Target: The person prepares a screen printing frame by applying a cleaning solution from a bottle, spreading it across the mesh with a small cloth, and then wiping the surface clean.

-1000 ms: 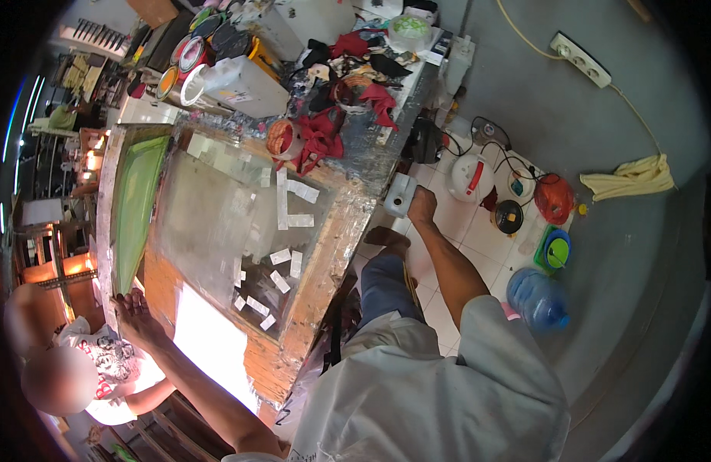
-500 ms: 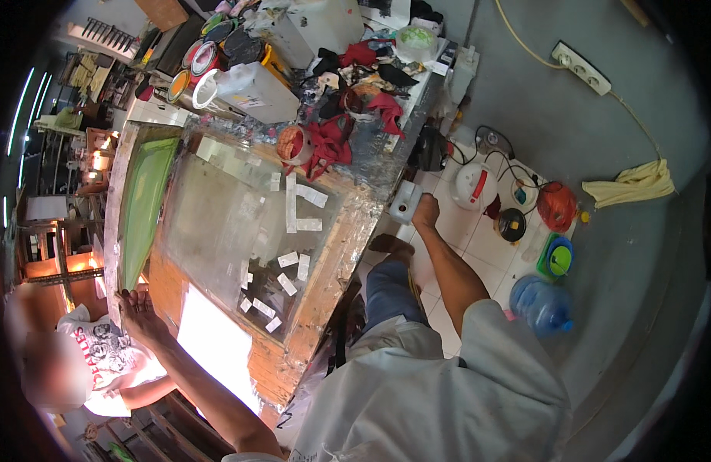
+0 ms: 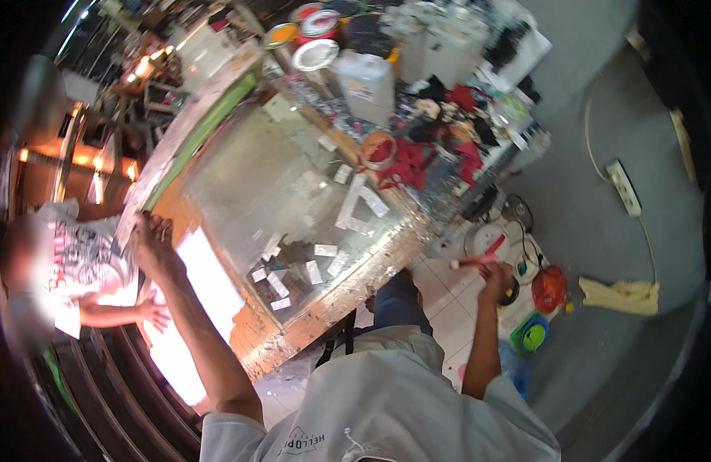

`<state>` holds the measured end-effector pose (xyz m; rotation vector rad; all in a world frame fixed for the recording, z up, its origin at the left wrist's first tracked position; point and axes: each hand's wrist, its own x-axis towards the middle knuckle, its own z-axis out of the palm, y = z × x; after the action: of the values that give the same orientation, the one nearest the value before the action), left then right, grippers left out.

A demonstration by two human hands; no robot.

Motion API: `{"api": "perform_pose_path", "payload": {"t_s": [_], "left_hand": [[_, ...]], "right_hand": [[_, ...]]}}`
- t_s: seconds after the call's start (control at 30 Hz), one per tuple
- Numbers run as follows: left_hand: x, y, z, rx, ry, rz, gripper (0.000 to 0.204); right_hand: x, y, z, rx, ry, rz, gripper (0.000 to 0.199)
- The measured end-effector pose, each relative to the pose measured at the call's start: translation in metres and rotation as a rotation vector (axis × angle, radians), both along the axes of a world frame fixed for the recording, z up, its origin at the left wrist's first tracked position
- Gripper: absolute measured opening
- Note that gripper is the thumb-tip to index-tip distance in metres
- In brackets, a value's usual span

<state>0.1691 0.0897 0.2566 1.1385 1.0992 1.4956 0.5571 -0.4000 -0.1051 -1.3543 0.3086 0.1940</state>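
Note:
My left hand (image 3: pixel 157 250) is closed on the lower corner of a wooden screen frame (image 3: pixel 177 131) with green mesh (image 3: pixel 207 127). The frame is tilted up along the left side of the worktable (image 3: pixel 355 266). Out over the floor to the right, my right hand (image 3: pixel 495 281) is closed, blurred by motion. A short pinkish piece with a white tip (image 3: pixel 455 264) sticks out leftward from it; its kind is unclear. On the worktable lies a glass pane (image 3: pixel 240 169) bearing several white tape strips (image 3: pixel 351 202). A bright white panel (image 3: pixel 209 266) shows near my left forearm.
Paint tins (image 3: pixel 317 55), a white jug (image 3: pixel 367 88), a reddish cup (image 3: pixel 378 150) and stained rags (image 3: pixel 409 163) crowd the table's far end. A person (image 3: pixel 86 262) stands at left. A red-handled white appliance (image 3: pixel 490 240), red bag (image 3: pixel 549 289) and basins (image 3: pixel 531 333) are on the floor.
My view has turned, shifting the table. The grey container is no longer in my right hand, which has moved nearer and right with a pinkish piece. My left hand still holds the frame.

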Motion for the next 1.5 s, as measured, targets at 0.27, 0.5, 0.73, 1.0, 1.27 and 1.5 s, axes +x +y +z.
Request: {"api": "perform_pose_path", "payload": {"t_s": [0.27, 0.5, 0.73, 1.0, 1.27, 1.5], "left_hand": [[0.019, -0.013, -0.001, 0.049, -0.128, 0.077, 0.024], [0.033, -0.012, 0.008, 0.115, -0.221, 0.142, 0.022], [0.033, -0.012, 0.018, 0.106, -0.178, 0.195, 0.022], [0.044, -0.011, 0.017, 0.067, -0.194, 0.235, 0.023], [0.048, -0.017, 0.012, 0.075, -0.193, 0.303, 0.024], [0.049, -0.021, 0.008, 0.080, -0.212, 0.301, 0.023]], "right_hand": [[0.029, 0.022, 0.195, 0.353, 0.205, 0.583, 0.041], [-0.019, 0.182, 0.187, 0.298, 0.291, 1.207, 0.037], [-0.023, 0.220, 0.148, -0.516, -0.310, 1.381, 0.042], [0.000, 0.261, 0.143, -0.614, -1.514, 1.644, 0.052], [-0.002, 0.296, 0.181, -0.690, -0.656, 1.894, 0.032], [0.002, 0.292, 0.157, -0.197, 0.145, 1.837, 0.038]]}}
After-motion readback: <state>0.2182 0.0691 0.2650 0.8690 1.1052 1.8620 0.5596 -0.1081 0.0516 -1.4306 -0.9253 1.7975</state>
